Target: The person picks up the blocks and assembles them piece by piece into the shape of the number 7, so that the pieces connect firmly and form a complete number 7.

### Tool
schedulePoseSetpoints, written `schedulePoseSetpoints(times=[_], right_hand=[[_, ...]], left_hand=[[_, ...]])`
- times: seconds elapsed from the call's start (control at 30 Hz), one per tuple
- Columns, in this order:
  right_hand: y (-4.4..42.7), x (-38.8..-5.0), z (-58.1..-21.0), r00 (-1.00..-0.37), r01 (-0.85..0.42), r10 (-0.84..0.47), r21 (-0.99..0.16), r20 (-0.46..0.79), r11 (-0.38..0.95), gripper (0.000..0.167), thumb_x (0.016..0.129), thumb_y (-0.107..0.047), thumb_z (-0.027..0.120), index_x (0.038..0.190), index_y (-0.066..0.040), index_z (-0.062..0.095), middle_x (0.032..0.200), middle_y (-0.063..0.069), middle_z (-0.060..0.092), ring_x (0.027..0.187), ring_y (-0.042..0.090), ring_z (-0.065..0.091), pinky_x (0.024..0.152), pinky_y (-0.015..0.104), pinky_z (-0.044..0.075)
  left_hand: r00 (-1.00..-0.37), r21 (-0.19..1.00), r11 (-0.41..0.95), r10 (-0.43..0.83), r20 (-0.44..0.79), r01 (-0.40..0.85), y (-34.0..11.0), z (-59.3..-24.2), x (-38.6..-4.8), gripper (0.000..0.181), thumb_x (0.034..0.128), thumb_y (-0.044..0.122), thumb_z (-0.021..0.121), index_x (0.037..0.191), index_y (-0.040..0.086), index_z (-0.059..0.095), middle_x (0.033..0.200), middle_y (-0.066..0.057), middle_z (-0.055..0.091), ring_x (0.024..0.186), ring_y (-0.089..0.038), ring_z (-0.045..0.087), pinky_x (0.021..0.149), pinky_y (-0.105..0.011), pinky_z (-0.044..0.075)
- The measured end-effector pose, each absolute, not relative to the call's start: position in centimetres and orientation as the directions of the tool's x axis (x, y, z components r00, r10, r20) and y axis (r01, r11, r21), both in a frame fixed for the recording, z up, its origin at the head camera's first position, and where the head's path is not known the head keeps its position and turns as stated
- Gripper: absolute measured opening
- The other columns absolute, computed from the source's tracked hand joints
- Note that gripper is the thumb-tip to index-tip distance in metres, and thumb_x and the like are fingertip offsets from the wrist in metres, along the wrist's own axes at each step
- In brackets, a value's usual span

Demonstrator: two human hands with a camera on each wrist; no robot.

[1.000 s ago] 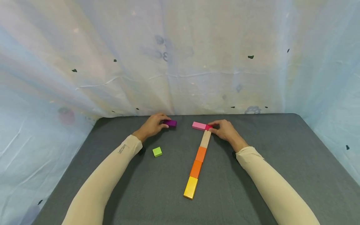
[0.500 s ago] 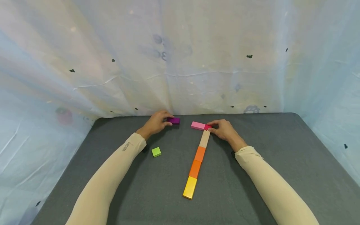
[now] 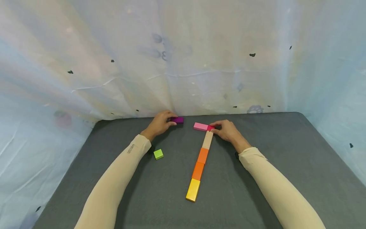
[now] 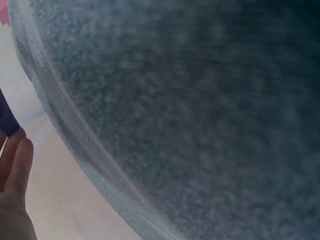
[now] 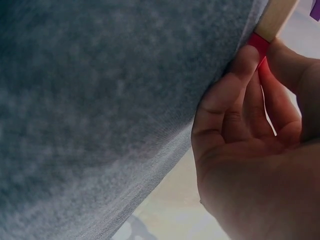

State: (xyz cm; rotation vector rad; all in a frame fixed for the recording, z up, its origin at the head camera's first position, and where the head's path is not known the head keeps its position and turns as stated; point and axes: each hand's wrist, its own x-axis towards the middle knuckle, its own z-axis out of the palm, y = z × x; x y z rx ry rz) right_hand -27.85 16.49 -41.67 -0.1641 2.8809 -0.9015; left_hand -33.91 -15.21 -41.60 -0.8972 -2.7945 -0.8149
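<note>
Near the far edge of the table, my left hand (image 3: 160,124) holds a purple block (image 3: 178,120) between thumb and fingers. Only part of that block (image 4: 6,119) enters the left wrist view. A small red block (image 3: 210,128) is pinched by my right hand (image 3: 227,131), whose fingertips partly cover it. It sits at the corner where a pink block (image 3: 200,126) and a plain wooden block (image 3: 207,140) meet. In the right wrist view, the wooden block (image 5: 277,19) appears against the red one. A gap separates the purple block from the pink block.
From the wooden block, two orange blocks (image 3: 202,155) and a yellow block (image 3: 193,190) run in a line towards me. A lime green block (image 3: 158,154) lies alone, left of that line. Behind the grey table (image 3: 243,197) hangs a pale curtain (image 3: 200,57).
My left hand has carried the purple block to the right, nearer the pink block, and slightly towards the far edge. The right hand stays at the red block.
</note>
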Motion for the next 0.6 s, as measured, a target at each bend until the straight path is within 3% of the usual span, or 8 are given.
schedulePoseSetpoints(times=[0.33, 0.6], right_hand=[[16.4, -27.7, -41.8, -0.985, -0.065, -0.143, -0.575, -0.093, 0.816, 0.038, 0.098, -0.028, 0.065, 0.134, -0.018, 0.065, 0.139, 0.014, 0.060, 0.130, 0.035, 0.052, 0.111, 0.054, 0.040], [16.4, -27.5, -41.6, -0.984, -0.062, -0.147, -0.574, -0.103, 0.817, 0.038, 0.098, -0.028, 0.064, 0.135, -0.018, 0.064, 0.140, 0.014, 0.060, 0.131, 0.035, 0.051, 0.111, 0.055, 0.039]], left_hand=[[-0.807, 0.413, 0.696, 0.544, 0.231, 0.587, -14.0, -41.4, -34.2, 0.036, 0.0902, 0.020, 0.074, 0.124, 0.008, 0.070, 0.114, -0.010, 0.066, 0.104, -0.026, 0.060, 0.098, -0.045, 0.048], [-0.802, 0.395, 0.700, 0.552, 0.230, 0.595, -12.7, -41.0, -34.5, 0.036, 0.0916, 0.023, 0.072, 0.125, 0.010, 0.069, 0.121, -0.008, 0.066, 0.114, -0.025, 0.059, 0.106, -0.043, 0.046]])
